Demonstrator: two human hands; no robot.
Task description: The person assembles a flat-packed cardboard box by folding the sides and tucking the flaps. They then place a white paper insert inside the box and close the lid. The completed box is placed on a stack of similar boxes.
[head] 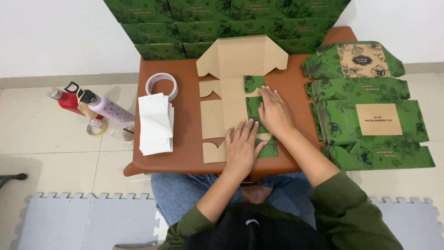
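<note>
Several folded green boxes (pixel 222 23) stand stacked at the far wall behind a brown tabletop (pixel 185 153). Right of the tabletop lies a pile of flat green box blanks (pixel 370 115). At the tabletop's middle lies an unfolded cardboard box blank (pixel 226 92), brown inside up, its right panel folded over to show green. Both hands press flat and open on it: left hand (pixel 241 147) near, right hand (pixel 275 112) just beyond. Left of the blank sit white paper sheets (pixel 156 122) and a tape roll (pixel 162 85).
</note>
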